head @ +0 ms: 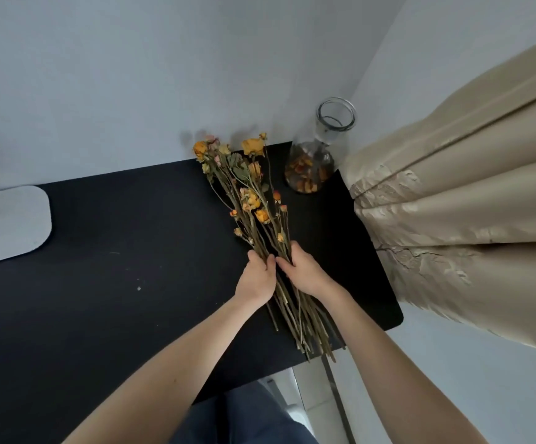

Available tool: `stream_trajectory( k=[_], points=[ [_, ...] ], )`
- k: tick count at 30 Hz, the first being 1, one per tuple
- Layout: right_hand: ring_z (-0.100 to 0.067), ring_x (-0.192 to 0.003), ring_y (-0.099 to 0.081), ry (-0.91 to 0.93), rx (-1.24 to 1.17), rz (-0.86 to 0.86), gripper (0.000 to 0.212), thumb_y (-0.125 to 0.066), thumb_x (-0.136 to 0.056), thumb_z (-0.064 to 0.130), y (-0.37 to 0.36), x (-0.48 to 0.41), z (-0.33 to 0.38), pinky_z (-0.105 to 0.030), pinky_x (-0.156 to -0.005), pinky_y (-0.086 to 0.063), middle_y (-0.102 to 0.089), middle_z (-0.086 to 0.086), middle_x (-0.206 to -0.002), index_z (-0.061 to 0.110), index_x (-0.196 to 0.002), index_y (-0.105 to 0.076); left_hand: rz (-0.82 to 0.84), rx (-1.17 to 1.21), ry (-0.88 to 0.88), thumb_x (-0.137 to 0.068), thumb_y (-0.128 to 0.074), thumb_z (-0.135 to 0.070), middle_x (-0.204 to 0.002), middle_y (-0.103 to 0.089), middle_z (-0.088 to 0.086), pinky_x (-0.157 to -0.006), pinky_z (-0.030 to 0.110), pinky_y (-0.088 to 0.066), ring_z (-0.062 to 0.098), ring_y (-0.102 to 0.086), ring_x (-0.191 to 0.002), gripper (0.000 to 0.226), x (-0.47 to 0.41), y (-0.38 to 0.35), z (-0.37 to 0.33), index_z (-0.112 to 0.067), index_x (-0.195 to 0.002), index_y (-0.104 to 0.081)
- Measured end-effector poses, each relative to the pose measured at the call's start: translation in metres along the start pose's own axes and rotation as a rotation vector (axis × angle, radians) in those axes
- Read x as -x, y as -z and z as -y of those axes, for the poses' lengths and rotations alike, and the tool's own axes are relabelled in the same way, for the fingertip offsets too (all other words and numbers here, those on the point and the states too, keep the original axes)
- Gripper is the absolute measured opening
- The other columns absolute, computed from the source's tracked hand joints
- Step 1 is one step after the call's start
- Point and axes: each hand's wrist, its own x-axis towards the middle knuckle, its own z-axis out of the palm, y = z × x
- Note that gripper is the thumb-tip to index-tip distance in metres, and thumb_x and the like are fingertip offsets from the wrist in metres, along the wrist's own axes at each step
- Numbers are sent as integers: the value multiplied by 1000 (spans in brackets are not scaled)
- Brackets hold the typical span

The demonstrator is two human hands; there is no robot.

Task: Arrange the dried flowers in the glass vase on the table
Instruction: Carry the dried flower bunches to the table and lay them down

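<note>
A bunch of dried flowers (253,200) with orange and yellow heads lies on the black table (116,251), heads toward the wall and stem ends past the near edge. My left hand (258,277) grips the stems from the left side at mid-length. My right hand (301,270) grips the same stems from the right, thumbs almost touching. The glass vase (316,155) stands upright at the table's back right corner, narrow-necked, with dried petals in its wide base and no stems in it.
A beige curtain (459,219) hangs close beside the table's right edge and the vase. A pale grey wall runs behind the table. A light grey flat object (7,222) lies at the far left of the table. My dark trousers show below.
</note>
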Motion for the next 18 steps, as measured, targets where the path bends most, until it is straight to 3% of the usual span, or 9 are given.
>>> stream_trajectory(
  k=[4,9,13,18],
  points=[
    [-13,-102,-58,-17,88,-11,31,-45,-97,29,-1,-8,-3,-29,-86,-48,-59,-2,-117,14,-124,-42,-36,-474,-55,-98,-19,-48,-100,-61,9,-65,34,-40,29,-62,-88,47,-7,4,1,-9,-107,-44],
    [-11,-103,-57,7,133,-32,28,-48,-94,36,-2,-13,-7,-25,-85,-45,-57,4,-111,20,-117,-47,-103,-745,-170,-97,-15,-52,-96,-66,9,-62,33,-41,31,-64,-86,54,-16,22,12,-12,-101,-51],
    [-6,-101,-57,81,194,-70,31,-54,-88,45,-4,-13,-11,-24,-85,-47,-56,8,-109,26,-112,-48,-156,-739,-256,-94,-20,-57,-85,-64,5,-59,32,-42,28,-63,-77,49,-21,38,28,-17,-92,-49],
    [-1,-102,-56,164,233,-120,44,-55,-82,55,-4,-11,-11,-25,-89,-49,-57,12,-112,28,-116,-49,-224,-564,-443,-94,-29,-52,-60,-48,-5,-50,30,-37,14,-50,-55,41,-22,56,48,-21,-73,-43]
  ],
)
